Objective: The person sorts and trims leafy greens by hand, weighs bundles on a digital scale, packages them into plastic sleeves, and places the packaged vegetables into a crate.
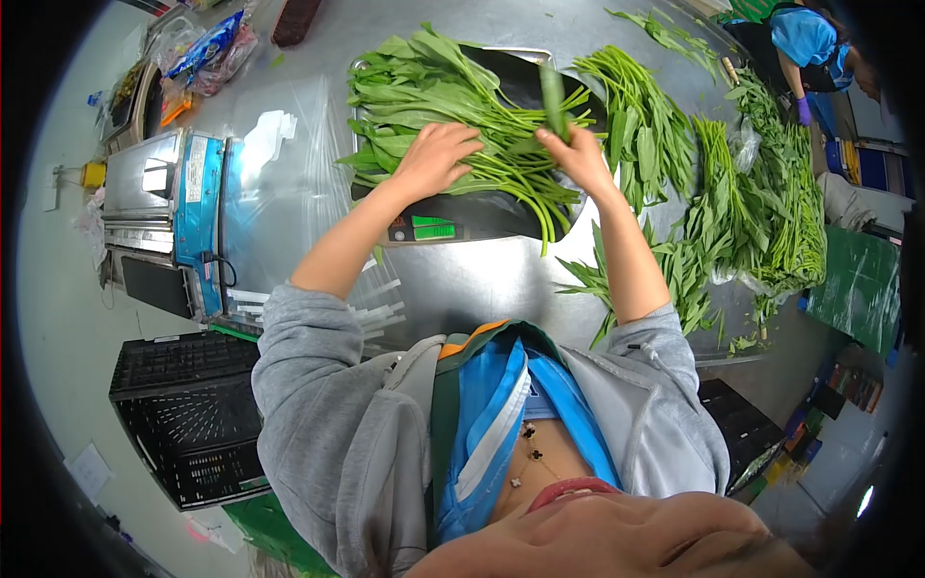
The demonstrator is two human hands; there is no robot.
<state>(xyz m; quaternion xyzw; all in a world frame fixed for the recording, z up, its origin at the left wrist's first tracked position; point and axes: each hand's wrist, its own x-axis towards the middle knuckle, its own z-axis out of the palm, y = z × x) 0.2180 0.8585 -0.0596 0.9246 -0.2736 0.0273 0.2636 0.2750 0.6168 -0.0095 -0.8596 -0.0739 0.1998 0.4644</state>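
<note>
A bunch of leafy greens that looks like water spinach (434, 91) lies across a black liner (501, 224) on a weighing scale whose green display (434, 227) is lit. My left hand (438, 159) rests on the leaves near the middle of the bunch, fingers spread rather than closed around it. Over the stem ends, my right hand (578, 162) pinches a green leaf (552, 101) that stands upright and is smeared by motion. Just right of the scale is a second bunch of the greens (641, 120).
More greens (790, 193) are heaped along the table's right side. A stack of clear plastic bags (289, 183) and a blue-sided machine (198, 207) are at left. Black crates (188, 414) stand below. A co-worker in blue (800, 43) is at the far right.
</note>
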